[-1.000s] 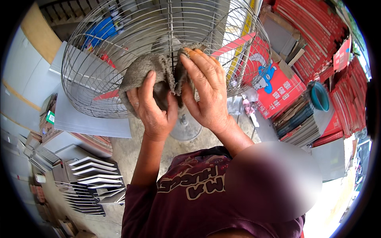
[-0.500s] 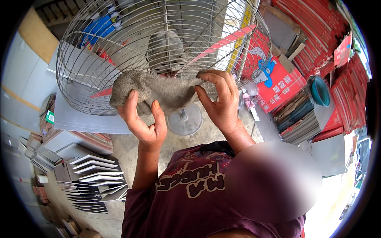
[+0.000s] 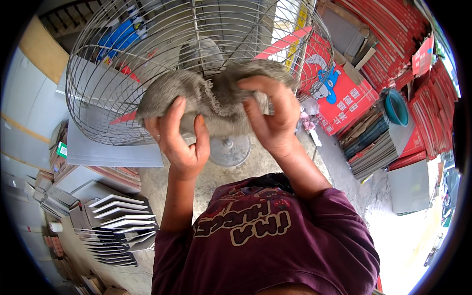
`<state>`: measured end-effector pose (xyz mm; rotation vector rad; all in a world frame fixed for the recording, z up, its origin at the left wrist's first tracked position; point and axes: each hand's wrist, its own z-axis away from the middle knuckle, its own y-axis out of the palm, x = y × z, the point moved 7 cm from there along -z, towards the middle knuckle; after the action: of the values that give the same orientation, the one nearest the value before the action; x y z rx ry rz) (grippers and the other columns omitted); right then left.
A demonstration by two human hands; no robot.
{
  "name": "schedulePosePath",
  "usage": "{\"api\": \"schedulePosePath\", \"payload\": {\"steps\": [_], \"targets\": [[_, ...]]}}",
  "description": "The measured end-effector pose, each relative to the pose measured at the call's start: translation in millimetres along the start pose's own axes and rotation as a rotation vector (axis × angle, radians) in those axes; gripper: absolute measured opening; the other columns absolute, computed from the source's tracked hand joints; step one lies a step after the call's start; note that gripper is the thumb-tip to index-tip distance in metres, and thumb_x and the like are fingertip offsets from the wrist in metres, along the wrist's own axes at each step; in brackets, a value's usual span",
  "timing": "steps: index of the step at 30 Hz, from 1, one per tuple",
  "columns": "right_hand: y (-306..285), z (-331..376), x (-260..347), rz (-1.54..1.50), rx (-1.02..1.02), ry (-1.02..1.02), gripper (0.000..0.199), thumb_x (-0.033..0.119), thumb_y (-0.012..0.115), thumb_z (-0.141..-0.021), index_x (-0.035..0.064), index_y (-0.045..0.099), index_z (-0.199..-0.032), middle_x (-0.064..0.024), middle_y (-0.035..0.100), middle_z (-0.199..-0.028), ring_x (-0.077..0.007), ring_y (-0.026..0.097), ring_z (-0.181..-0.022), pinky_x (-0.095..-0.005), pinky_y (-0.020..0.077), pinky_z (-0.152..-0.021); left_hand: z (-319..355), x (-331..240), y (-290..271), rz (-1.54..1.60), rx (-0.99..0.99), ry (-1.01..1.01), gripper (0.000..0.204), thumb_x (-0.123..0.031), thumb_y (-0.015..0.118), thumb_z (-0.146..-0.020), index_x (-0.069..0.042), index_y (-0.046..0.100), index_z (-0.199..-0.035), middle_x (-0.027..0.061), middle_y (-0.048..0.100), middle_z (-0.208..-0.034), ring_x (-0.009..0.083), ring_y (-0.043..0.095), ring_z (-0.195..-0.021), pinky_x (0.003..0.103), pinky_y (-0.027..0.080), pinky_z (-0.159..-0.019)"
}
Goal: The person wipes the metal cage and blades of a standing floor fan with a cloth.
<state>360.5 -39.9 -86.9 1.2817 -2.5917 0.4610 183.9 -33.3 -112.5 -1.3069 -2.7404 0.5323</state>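
Observation:
A grey, fuzzy cloth (image 3: 179,93) is stretched and folded between my hands, in front of a large wire-caged fan (image 3: 200,51) with red blades. My left hand (image 3: 181,147) grips its left part, thumb on the near side and fingers bent over the front. The right hand (image 3: 275,115) is slightly smeared by motion and pinches the cloth's right part, which bunches up over the fingers. A ragged edge runs down the cloth's middle. Some of the fan's hub and lower cage is hidden behind it.
Below the cloth shows the fan's round base (image 3: 230,153). Stacked red cardboard (image 3: 393,29), a red printed box (image 3: 344,98) and a teal basin (image 3: 396,108) are at the right. Grey boards (image 3: 113,150) and fanned white-edged panels (image 3: 123,216) lie at the left.
The cloth's right part has risen and folded over at my right hand, and the cloth spreads wider. My right hand has moved slightly; the left keeps its hold.

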Motion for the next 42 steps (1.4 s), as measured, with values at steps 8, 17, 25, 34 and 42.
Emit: {"api": "schedulePosePath", "payload": {"steps": [8,17,25,34,42], "targets": [[35.6,-16.3,14.8,-0.017,0.113,-0.093,0.039,-0.007,0.065,-0.075,0.0033,0.057,-0.112,-0.0122,0.066,-0.095,-0.0311,0.064,-0.081,-0.0382,0.0494,-0.071,-33.5,-3.5,15.6,-0.055,-0.012,0.042,0.055,-0.007,0.065,-0.077,-0.007,0.051,-0.13,0.0067,0.063,-0.111,0.0282,0.05,-0.107,0.046,0.029,-0.096],[41.7,18.6,-4.4,-0.023,0.147,-0.014,0.045,0.001,0.067,-0.067,0.006,0.057,-0.111,-0.0092,0.065,-0.088,-0.0319,0.061,-0.084,-0.0454,0.0445,-0.079,-0.5,-0.9,26.7,-0.048,0.043,0.009,0.052,-0.008,0.066,-0.077,-0.008,0.053,-0.128,0.0075,0.063,-0.112,0.0297,0.051,-0.111,0.049,0.03,-0.098],[32.8,9.3,6.8,-0.063,0.118,-0.082,0.041,-0.008,0.064,-0.073,0.0024,0.059,-0.113,-0.0139,0.066,-0.096,-0.032,0.064,-0.08,-0.0388,0.05,-0.072,-1.6,-2.4,17.5,-0.006,-0.062,0.024,0.054,-0.01,0.068,-0.078,-0.005,0.051,-0.128,0.0083,0.059,-0.12,0.0314,0.05,-0.11,0.049,0.029,-0.098],[45.8,15.9,0.4,0.024,0.139,-0.088,0.053,0.001,0.065,-0.068,0.0049,0.056,-0.119,-0.0105,0.066,-0.096,-0.0321,0.061,-0.092,-0.0451,0.0436,-0.085,4.9,-1.1,30.7,-0.075,0.051,-0.004,0.058,-0.019,0.07,-0.081,0.0,0.046,-0.13,0.0172,0.053,-0.124,0.0364,0.048,-0.11,0.05,0.031,-0.097],[45.2,25.9,-4.5,0.019,0.208,-0.047,0.054,0.002,0.067,-0.069,0.0065,0.056,-0.122,-0.0089,0.066,-0.095,-0.0317,0.061,-0.091,-0.0458,0.0426,-0.087,14.4,5.0,29.1,-0.056,0.034,-0.039,0.06,-0.01,0.068,-0.079,0.001,0.042,-0.132,0.0185,0.053,-0.124,0.0386,0.047,-0.112,0.052,0.029,-0.099]]}}
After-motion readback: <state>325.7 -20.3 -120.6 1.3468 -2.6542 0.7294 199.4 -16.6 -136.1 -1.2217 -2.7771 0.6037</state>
